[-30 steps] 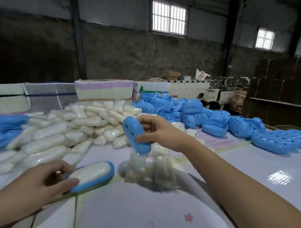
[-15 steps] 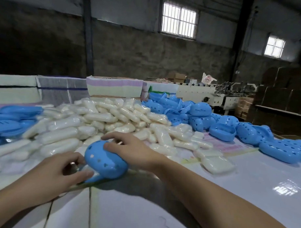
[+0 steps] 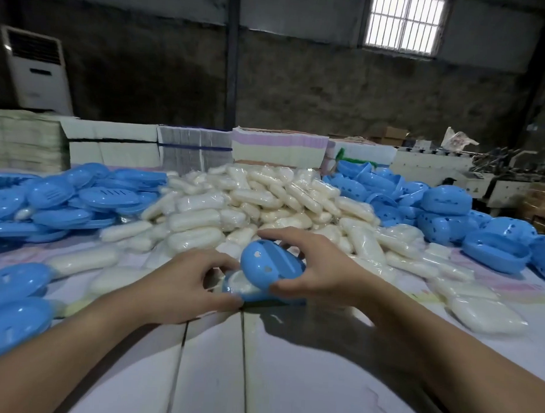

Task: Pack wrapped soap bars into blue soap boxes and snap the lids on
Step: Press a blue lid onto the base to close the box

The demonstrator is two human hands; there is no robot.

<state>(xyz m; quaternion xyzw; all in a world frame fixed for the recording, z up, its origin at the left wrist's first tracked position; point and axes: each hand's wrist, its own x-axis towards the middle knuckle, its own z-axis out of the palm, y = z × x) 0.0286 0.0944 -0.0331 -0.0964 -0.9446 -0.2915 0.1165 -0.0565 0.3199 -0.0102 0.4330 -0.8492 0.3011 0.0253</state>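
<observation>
Forearms entering from bottom corners, converging mid-table [image 3: 290,377] on white surface. Left hand [image 3: 182,288] gripping blue box base [image 3: 256,293], thumb and fingers curled round its near-left end, base flat on table. Wrapped soap bar [image 3: 240,284] seated in base, pale edge visible under raised lid. Right hand [image 3: 321,270] holding blue lid [image 3: 270,266], fingers spread over top and far edge, thumb pinching lower right rim. Lid tilted, left side up, right side down on base; not seated, gap open on left. Heart-shaped holes visible in lid. Blue perforated trays [image 3: 11,305] stacked at near left edge. Loose soap bars [image 3: 486,315] scattered right of hands, a few more left [image 3: 84,260]. Big heap of wrapped soaps [image 3: 259,199] just behind hands, centre table. Pile of flat blue pieces [image 3: 64,196] far left; pile of deeper blue boxes [image 3: 444,209] far right, one open base [image 3: 495,251] at its near edge. Behind heaps: row of stacked paper bundles [image 3: 276,149]. Further back: white standing air-con unit [image 3: 38,71] left, dark post [image 3: 232,56] centre, barred window [image 3: 404,24] upper right, machinery [image 3: 498,171] at right edge, detail unclear.
</observation>
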